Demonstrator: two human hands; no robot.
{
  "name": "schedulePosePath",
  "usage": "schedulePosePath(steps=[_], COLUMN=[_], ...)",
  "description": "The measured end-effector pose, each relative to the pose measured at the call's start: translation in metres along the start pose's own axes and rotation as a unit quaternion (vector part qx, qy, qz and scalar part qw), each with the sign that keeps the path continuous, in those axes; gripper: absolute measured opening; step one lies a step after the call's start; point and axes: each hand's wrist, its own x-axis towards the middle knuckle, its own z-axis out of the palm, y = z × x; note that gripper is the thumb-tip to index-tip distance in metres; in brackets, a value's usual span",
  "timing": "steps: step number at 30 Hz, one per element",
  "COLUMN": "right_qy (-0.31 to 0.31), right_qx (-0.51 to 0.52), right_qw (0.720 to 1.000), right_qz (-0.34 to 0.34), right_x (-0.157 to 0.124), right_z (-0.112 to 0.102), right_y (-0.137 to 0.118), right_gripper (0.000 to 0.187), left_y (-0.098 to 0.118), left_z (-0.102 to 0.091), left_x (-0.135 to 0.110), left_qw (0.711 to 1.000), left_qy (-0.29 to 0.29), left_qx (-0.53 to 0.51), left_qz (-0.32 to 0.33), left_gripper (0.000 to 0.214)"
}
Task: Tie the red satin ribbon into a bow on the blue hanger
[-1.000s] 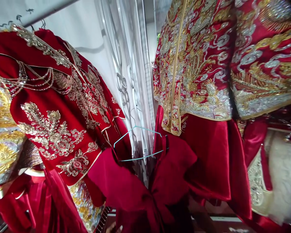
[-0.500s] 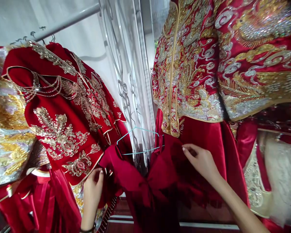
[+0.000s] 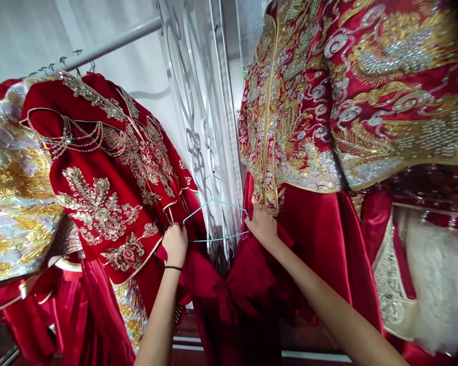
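Grip first: left hand is clenched on a bunch of red cloth right at the left end of the hanger; there's a black band on that wrist; just left of it hangs a red jacket with gold embroidery, on a rail with more like it. Middle bit: the teal wire hanger sits in front of a white curtain, with the cloth drooping below it between both fists. Right hand is closed on the cloth at the hanger's right end, tucked under the hem of another beaded jacket. My read: the cloth is getting fixed onto the hanger ends; any next move needs both fists to hold tight, since satin like that probably slips off thin wire easily.
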Motion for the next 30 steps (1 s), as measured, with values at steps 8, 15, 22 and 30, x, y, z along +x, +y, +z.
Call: schedulePosePath(steps=[8, 15, 22, 30], right_qy=[-0.076, -0.060, -0.174, -0.283], right_qx=[-0.004, -0.053, 0.105, 0.134], right_qw=[0.994, 0.993, 0.976, 0.949], right_qz=[-0.077, -0.092, -0.076, 0.032], right_x=[0.007, 0.015, 0.050, -0.014], right_z=[-0.016, -0.021, -0.030, 0.045], right_y=[0.015, 0.013, 0.058, 0.114], right_gripper=[0.022, 0.025, 0.029, 0.019], left_y=[-0.008, -0.012, -0.087, -0.125], left_z=[-0.002, -0.010, 0.002, 0.067], left_x=[-0.001, 0.010, 0.043, -0.024], left_qw=[0.998, 0.995, 0.990, 0.968], left_qy=[-0.013, -0.028, -0.118, -0.176], left_qx=[0.043, 0.065, -0.070, -0.158], left_qz=[0.043, 0.064, -0.019, -0.081], left_gripper=[0.029, 0.032, 0.020, 0.007])
